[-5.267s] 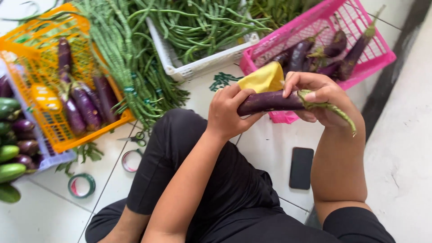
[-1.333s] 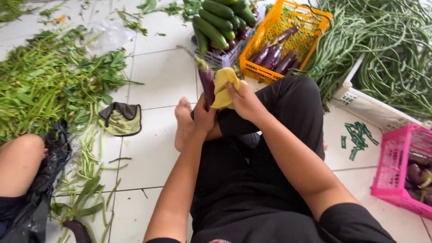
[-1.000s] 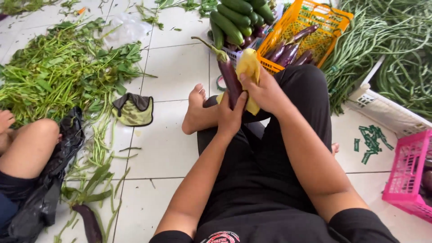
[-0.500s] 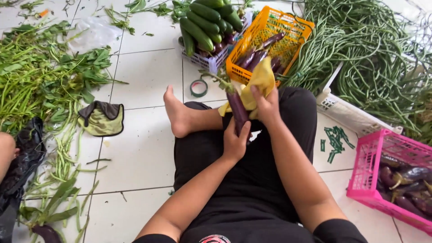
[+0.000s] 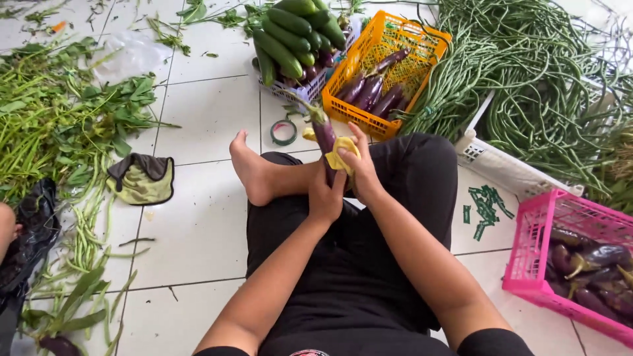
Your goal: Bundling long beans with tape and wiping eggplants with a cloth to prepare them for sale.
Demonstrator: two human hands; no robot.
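Observation:
I sit cross-legged on a white tiled floor. My left hand [image 5: 325, 196] grips the lower end of a long purple eggplant [image 5: 323, 131] held upright over my lap, its green stem pointing up and away. My right hand [image 5: 362, 173] presses a yellow cloth [image 5: 341, 155] against the eggplant's side. Just beyond the hands stands an orange crate [image 5: 384, 78] holding several purple eggplants.
A white basket of cucumbers [image 5: 288, 41] sits left of the orange crate. A pink crate [image 5: 566, 260] of eggplants is at the right, long beans [image 5: 541, 86] at the back right. Leafy greens [image 5: 59, 118], a green cloth [image 5: 142, 180] and a tape roll [image 5: 285, 132] lie on the floor. Another person's knee [image 5: 6, 224] shows at left.
My view swung from the pink crate to the left and back toward centre. The eggplant stayed in both hands, the yellow cloth sliding along it while it tilted upright.

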